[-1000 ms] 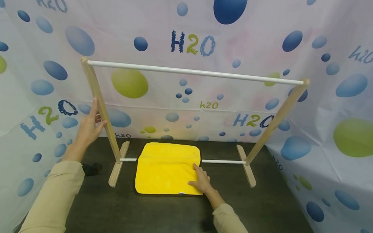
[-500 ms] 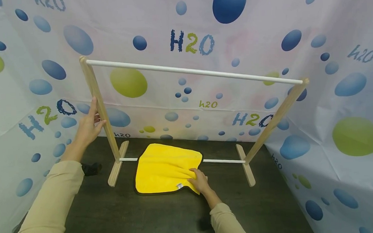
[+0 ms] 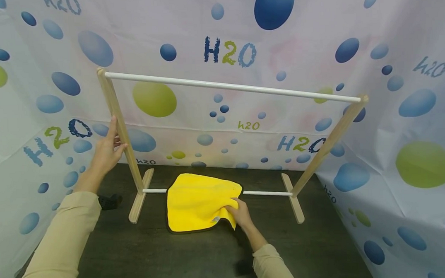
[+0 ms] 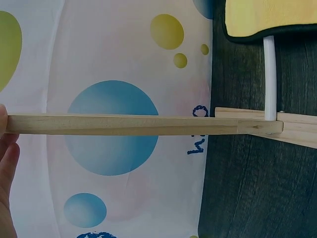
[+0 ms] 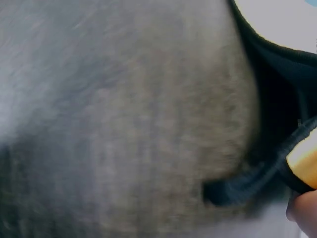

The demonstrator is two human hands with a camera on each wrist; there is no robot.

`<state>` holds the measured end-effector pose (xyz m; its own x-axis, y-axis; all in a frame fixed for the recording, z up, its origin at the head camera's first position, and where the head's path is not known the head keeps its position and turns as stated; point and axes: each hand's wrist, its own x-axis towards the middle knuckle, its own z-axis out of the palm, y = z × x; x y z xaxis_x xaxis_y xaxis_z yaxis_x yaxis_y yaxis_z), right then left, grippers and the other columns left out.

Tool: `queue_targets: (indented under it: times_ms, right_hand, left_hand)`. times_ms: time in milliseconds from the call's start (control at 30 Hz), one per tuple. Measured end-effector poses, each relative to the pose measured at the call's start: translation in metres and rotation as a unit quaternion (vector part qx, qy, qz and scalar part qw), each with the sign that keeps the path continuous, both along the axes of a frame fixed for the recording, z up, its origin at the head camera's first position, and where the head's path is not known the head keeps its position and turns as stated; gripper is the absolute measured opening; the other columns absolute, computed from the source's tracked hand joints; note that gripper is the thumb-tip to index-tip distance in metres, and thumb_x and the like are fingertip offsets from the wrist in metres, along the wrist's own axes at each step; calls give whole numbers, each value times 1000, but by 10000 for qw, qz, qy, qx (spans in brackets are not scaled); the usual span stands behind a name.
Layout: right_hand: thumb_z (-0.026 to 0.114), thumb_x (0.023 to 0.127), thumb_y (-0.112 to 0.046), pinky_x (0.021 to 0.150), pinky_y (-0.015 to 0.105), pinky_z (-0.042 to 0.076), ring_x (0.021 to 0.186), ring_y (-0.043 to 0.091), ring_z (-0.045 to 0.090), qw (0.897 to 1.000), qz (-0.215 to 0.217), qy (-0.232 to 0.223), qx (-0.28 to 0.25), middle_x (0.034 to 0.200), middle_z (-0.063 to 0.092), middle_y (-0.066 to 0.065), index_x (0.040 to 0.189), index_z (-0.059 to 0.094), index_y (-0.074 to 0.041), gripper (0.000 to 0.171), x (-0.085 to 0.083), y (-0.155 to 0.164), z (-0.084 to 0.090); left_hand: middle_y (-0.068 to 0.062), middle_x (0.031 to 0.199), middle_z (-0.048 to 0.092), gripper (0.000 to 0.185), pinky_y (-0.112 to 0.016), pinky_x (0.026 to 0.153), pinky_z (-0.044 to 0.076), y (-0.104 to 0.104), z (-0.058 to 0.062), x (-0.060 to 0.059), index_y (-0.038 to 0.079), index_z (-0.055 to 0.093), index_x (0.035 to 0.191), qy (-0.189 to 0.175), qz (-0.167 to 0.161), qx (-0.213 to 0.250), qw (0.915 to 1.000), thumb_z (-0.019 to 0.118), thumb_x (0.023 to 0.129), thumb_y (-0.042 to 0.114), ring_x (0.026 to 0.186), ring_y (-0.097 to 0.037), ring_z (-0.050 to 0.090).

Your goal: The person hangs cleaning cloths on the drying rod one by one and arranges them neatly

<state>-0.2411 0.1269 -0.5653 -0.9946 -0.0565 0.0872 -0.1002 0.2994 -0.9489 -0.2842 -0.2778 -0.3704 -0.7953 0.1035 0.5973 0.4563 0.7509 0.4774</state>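
In the head view my left hand [image 3: 107, 150] grips the left wooden post [image 3: 121, 127] of a rack partway up. The left wrist view has fingers [image 4: 7, 163] at its left edge, with the post running right from them. My right hand [image 3: 241, 215] pinches the lower right corner of a yellow microfiber cloth [image 3: 199, 200] with a dark border. The cloth lies over the rack's lower white rod [image 3: 267, 193], its near corner gathered and raised with a small label showing. The right wrist view is blurred; the lifted cloth edge [image 5: 307, 158] and a fingertip appear at its right.
A white upper rod [image 3: 220, 86] joins the two posts, the right post [image 3: 327, 147] leaning outward. Wooden feet [image 3: 294, 200] stand on the dark surface [image 3: 175, 261]. A small black object [image 3: 109, 202] lies near my left forearm. Printed sheeting [image 3: 306, 19] encloses the back and sides.
My right hand has gone from resting on the flat cloth to gathering and lifting its corner. The cloth has creased and its left edge shifted slightly right. My left hand has stayed on the post.
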Motion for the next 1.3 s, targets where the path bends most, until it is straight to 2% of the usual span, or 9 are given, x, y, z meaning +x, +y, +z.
queue_targets:
  times_ms: [100, 267, 467, 567, 767, 967, 1133, 1300]
  right_hand:
    - [65, 81, 0, 52, 17, 46, 57, 5, 51, 9995, 81, -59, -304, 75, 61, 15, 94, 64, 10, 16, 4, -1, 21]
    - [63, 82, 1, 52, 18, 47, 57, 5, 52, 9991, 236, -117, -326, 74, 60, 11, 94, 62, 13, 17, 9, 0, 53]
    - [59, 88, -11, 52, 22, 49, 58, 8, 54, 9971, 702, -301, 67, 75, 59, 8, 96, 59, 8, 20, -2, 9, 58]
    - [54, 90, -17, 52, 22, 48, 57, 10, 53, 9942, 871, -621, 150, 73, 57, 3, 96, 58, 3, 21, -4, 11, 66]
    - [53, 94, -19, 58, 20, 50, 62, 9, 56, 9873, 1194, -1002, -317, 77, 58, -2, 103, 56, 3, 25, 0, 13, 89]
    - [52, 94, -12, 58, 19, 52, 64, 7, 59, 9874, 1228, -714, -694, 78, 59, -2, 103, 54, 8, 22, 13, 7, 120]
    - [56, 92, -9, 56, 20, 52, 62, 8, 59, 9911, 957, -355, -853, 78, 58, 0, 102, 55, 7, 19, 10, 3, 124]
    - [61, 88, -10, 54, 20, 51, 61, 9, 58, 9963, 566, 173, -624, 80, 59, 3, 106, 59, 5, 24, 9, 3, 136]
  left_hand:
    - [-44, 110, 53, 93, -59, 79, 50, 0, -1, -1, 10, -1, 151, 63, -1, 3, 10000, 57, 83, -15, 94, -57, 58]
    - [-44, 108, 53, 94, -59, 78, 50, 0, -1, -1, 12, -1, 151, 151, 6, -2, 9999, 57, 82, -16, 92, -56, 58]
    - [-44, 109, 53, 94, -59, 79, 49, 0, 2, 0, 12, -1, 151, 187, -29, 37, 9998, 56, 82, -16, 93, -57, 57]
    - [-45, 110, 52, 94, -60, 80, 49, 0, 3, 0, 12, -2, 151, 126, -20, 25, 9999, 56, 83, -16, 94, -58, 57]
    - [-45, 111, 52, 93, -60, 80, 49, 1, 5, 0, 12, -1, 151, 119, 18, -25, 9999, 57, 83, -14, 94, -57, 57]
    - [-45, 110, 52, 93, -59, 79, 49, 2, 4, 0, 11, -1, 151, 88, -15, 15, 10000, 57, 83, -15, 94, -57, 57]
    - [-46, 111, 51, 93, -60, 80, 49, 2, 2, 0, 11, -2, 151, 56, -14, 35, 10000, 56, 83, -15, 94, -58, 57]
    - [-45, 111, 51, 92, -60, 80, 49, 2, -1, 1, 12, -2, 151, 73, -13, 30, 10000, 56, 83, -15, 94, -58, 56]
